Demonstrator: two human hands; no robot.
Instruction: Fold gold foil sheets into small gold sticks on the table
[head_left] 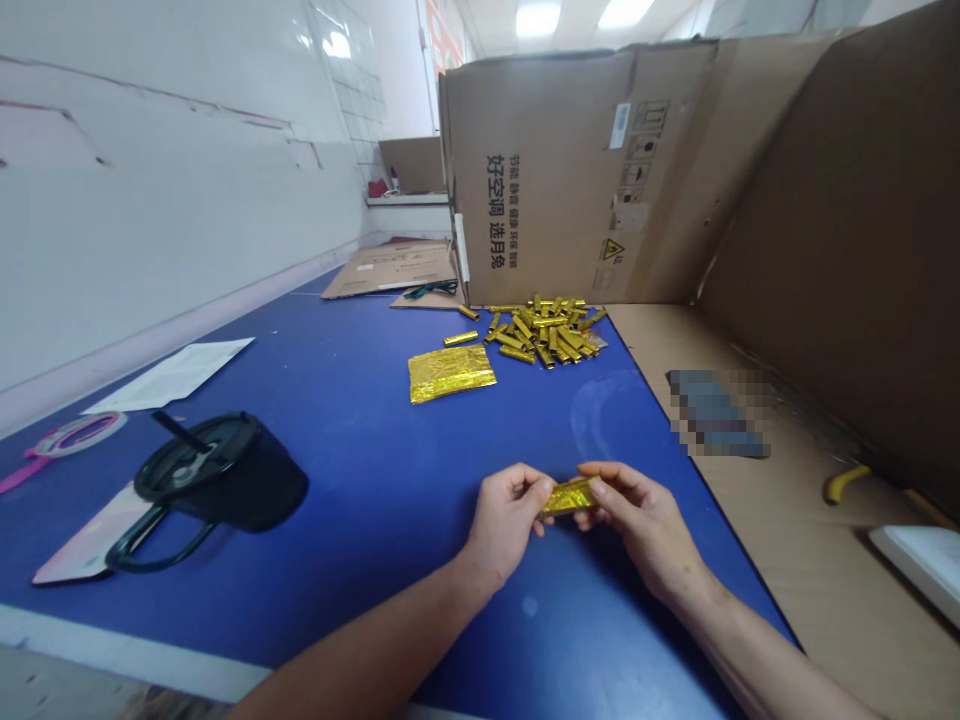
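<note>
Between my two hands is a small strip of shiny gold foil [570,497], held a little above the blue table. My left hand [514,515] pinches its left end between thumb and fingers. At the right end, my right hand [637,515] grips the foil with the thumb on top and the fingers behind. Farther off lies a flat stack of gold foil sheets [452,373]. Beyond it, to the right, is a heap of rolled gold foil tubes [551,330], with a single gold tube [460,339] lying apart on the left.
A dark lidded mug [225,470] with a straw stands on the blue table [360,420] at left, near white paper [176,375] and a tape roll [82,433]. A large cardboard box [562,180] rises behind the heap. At right, a blurred-out flat object [716,412] lies on cardboard.
</note>
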